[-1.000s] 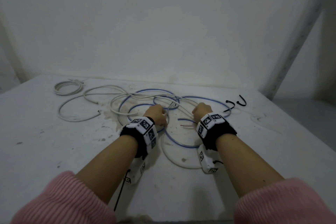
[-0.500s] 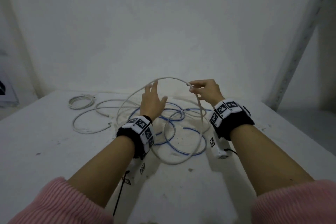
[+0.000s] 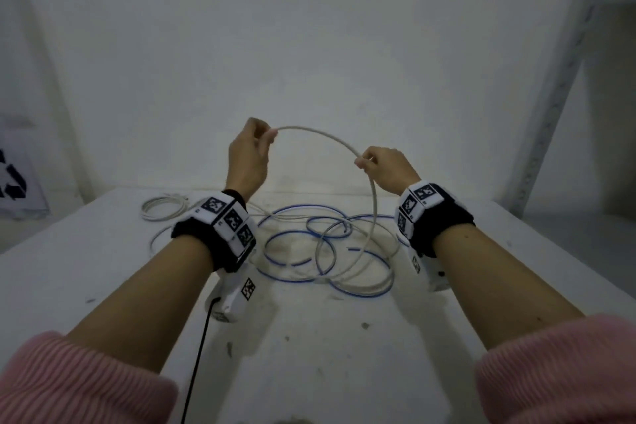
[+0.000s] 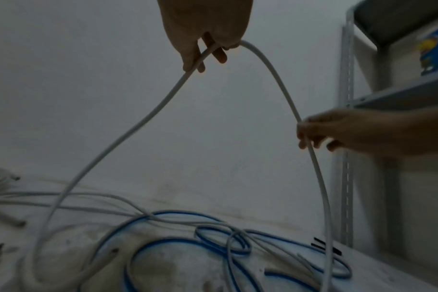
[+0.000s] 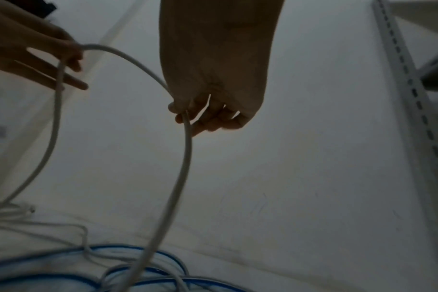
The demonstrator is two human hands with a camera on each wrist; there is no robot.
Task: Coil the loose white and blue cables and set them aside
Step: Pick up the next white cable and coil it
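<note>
White cable [image 3: 320,134] arches through the air between the two hands, lifted well above the table [image 3: 309,354]. The left hand [image 3: 249,155] pinches it at the top of the arch, fingers curled round it; the right hand [image 3: 387,170] grips it lower on the right, and from there the cable drops straight down into the pile. In the left wrist view a second run falls from the left hand to the table's left side.

The blue cable [image 3: 292,237] lies in loose overlapping loops on the table between the forearms, and white runs cross over and through those loops. A small white coil [image 3: 161,210] sits at the far left, apart from the tangle.

The likely trouble lies in that crossing. If the hands go on gathering white cable upward, the hanging part could snag a blue loop and drag it along, pulling the pile into a knot or towards the table's edge. The cable looks stiff and springy, so a loose pinch might let a formed loop spring open. Feeding it slowly should help.
</note>
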